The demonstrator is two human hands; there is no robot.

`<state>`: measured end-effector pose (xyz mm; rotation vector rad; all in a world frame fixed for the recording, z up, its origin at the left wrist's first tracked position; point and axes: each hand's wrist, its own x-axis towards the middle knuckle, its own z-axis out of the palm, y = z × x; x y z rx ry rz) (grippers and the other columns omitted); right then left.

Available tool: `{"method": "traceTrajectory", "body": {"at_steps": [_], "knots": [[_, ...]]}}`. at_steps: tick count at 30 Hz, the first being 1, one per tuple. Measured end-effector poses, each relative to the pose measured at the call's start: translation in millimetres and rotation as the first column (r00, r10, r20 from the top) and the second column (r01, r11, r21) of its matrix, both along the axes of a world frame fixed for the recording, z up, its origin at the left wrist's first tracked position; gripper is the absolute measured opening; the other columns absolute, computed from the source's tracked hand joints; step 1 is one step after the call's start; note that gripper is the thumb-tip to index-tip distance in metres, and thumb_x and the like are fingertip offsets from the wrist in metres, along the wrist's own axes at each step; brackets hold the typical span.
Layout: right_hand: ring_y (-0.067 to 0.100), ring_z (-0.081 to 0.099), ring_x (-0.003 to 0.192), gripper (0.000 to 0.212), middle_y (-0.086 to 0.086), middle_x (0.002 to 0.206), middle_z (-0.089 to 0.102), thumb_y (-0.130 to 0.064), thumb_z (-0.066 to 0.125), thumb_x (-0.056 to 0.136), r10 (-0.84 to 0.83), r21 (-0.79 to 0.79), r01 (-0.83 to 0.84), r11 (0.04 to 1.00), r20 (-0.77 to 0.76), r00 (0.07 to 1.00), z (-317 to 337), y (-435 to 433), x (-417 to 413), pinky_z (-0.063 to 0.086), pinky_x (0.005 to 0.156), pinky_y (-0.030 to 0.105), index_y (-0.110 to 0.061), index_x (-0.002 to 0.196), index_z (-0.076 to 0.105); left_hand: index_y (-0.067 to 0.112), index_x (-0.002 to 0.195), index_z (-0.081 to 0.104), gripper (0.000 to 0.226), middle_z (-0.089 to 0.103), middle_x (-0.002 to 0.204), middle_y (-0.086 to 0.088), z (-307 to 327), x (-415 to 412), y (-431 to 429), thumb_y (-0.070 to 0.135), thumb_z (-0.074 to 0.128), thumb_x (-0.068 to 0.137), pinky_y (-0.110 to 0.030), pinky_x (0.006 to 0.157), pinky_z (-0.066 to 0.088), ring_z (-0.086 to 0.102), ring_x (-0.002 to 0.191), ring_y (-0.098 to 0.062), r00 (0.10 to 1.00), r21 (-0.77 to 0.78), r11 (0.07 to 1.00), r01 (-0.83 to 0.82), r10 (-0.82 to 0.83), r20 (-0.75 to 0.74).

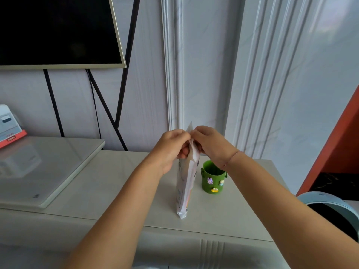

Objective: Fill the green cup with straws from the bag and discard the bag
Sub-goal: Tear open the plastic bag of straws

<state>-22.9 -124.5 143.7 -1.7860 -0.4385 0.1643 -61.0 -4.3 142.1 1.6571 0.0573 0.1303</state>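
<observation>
A tall white bag of straws (184, 187) stands upright on the pale counter (108, 191), its bottom resting on the surface. My left hand (171, 146) pinches the bag's top edge from the left. My right hand (209, 144) pinches the same top edge from the right, fingertips nearly touching the left hand's. The green cup (212, 178) with small cartoon charms stands just right of the bag, partly under my right wrist. It looks empty inside. No straws are visible outside the bag.
A round light-blue bin (330, 206) with a dark opening sits low at the right, beside an orange panel (338, 144). A raised glossy slab (48, 167) covers the counter's left side, with a boxed item (9, 125) at far left. A dark screen (58, 32) hangs above.
</observation>
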Motion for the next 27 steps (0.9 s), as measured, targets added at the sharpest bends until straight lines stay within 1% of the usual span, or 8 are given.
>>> {"method": "traceTrajectory", "body": {"at_steps": [4, 10, 13, 15, 17, 20, 24, 27], "knots": [[0.023, 0.047, 0.065, 0.018, 0.014, 0.071, 0.051, -0.011, 0.041, 0.094, -0.015, 0.063, 0.013, 0.998, 0.040, 0.999, -9.8, 3.7, 1.4, 0.041, 0.064, 0.034, -0.004, 0.081, 0.053, 0.011, 0.059, 0.049, 0.030, 0.043, 0.045, 0.003, -5.9, 0.8, -5.9, 0.004, 0.048, 0.088, -0.023, 0.047, 0.034, 0.040, 0.046, -0.010, 0.999, -0.107, 0.994, -0.032, 0.034, 0.018], [0.016, 0.036, 0.057, 0.029, 0.006, 0.061, 0.034, -0.006, 0.041, 0.096, -0.043, 0.386, 0.111, 0.916, -0.179, 0.983, -15.0, -9.7, 10.4, 0.054, 0.059, 0.022, -0.008, 0.067, 0.043, 0.011, 0.059, 0.042, 0.030, 0.033, 0.046, 0.000, -10.2, 7.9, 7.8, -0.001, 0.045, 0.087, -0.023, 0.043, 0.038, 0.039, 0.043, -0.013, 0.989, -0.421, 0.896, -0.142, 0.149, -0.017], [0.015, 0.040, 0.057, 0.032, 0.003, 0.060, 0.040, -0.010, 0.045, 0.095, -0.102, 0.136, 0.107, 0.985, -0.043, 0.994, -10.8, -23.7, 13.6, 0.056, 0.070, 0.026, -0.009, 0.063, 0.046, 0.011, 0.057, 0.042, 0.031, 0.037, 0.042, 0.003, -8.0, 10.5, 15.8, 0.002, 0.046, 0.087, -0.026, 0.050, 0.043, 0.045, 0.046, -0.014, 0.980, -0.217, 0.957, -0.193, 0.201, 0.013], [0.016, 0.045, 0.058, 0.032, 0.003, 0.060, 0.045, -0.011, 0.047, 0.093, -0.119, -0.135, 0.140, 0.981, 0.152, 0.981, 1.7, -35.0, 14.6, 0.049, 0.059, 0.012, -0.010, 0.062, 0.048, 0.010, 0.059, 0.046, 0.028, 0.043, 0.040, 0.005, 0.9, 9.0, 19.3, 0.005, 0.047, 0.086, -0.024, 0.050, 0.044, 0.048, 0.046, -0.015, 0.975, 0.001, 0.976, -0.219, 0.219, 0.040], [0.015, 0.045, 0.057, 0.028, 0.004, 0.061, 0.046, -0.014, 0.047, 0.091, -0.051, -0.406, 0.194, 0.893, 0.337, 0.940, 16.0, -46.2, 16.3, 0.038, 0.047, 0.012, -0.008, 0.064, 0.048, 0.007, 0.065, 0.053, 0.021, 0.054, 0.047, -0.002, 11.6, 5.9, 23.1, 0.009, 0.049, 0.086, -0.018, 0.045, 0.044, 0.050, 0.043, -0.014, 0.979, 0.239, 0.950, -0.201, 0.191, 0.063], [0.015, 0.034, 0.052, 0.033, 0.002, 0.058, 0.040, -0.016, 0.047, 0.091, 0.097, -0.657, 0.281, 0.700, 0.477, 0.874, 30.9, -55.1, 16.3, 0.028, 0.047, 0.022, -0.012, 0.059, 0.039, 0.002, 0.076, 0.059, 0.016, 0.064, 0.059, -0.010, 23.5, 2.3, 23.3, 0.014, 0.054, 0.085, -0.013, 0.040, 0.041, 0.055, 0.039, -0.006, 0.982, 0.551, 0.814, -0.184, 0.130, 0.137], [0.019, 0.041, 0.055, 0.035, 0.002, 0.057, 0.043, -0.017, 0.046, 0.091, 0.127, -0.694, 0.349, 0.629, 0.535, 0.835, 36.7, -58.0, 12.3, 0.030, 0.048, 0.023, -0.015, 0.058, 0.036, -0.002, 0.078, 0.060, 0.017, 0.067, 0.063, -0.011, 33.1, 0.3, 15.9, 0.014, 0.057, 0.082, -0.025, 0.054, 0.049, 0.065, 0.055, -0.018, 0.954, 0.712, 0.646, -0.275, 0.094, 0.283], [0.016, 0.057, 0.048, 0.019, 0.005, 0.062, 0.061, -0.018, 0.048, 0.093, -0.014, -0.522, 0.124, 0.844, 0.210, 0.978, 33.0, -55.0, 8.2, 0.043, 0.047, 0.020, -0.014, 0.074, 0.048, -0.004, 0.083, 0.061, 0.018, 0.069, 0.069, -0.013, 37.3, 1.3, 5.6, 0.014, 0.058, 0.083, -0.020, 0.052, 0.051, 0.064, 0.046, -0.007, 0.973, 0.661, 0.726, -0.190, 0.052, 0.224]]}}
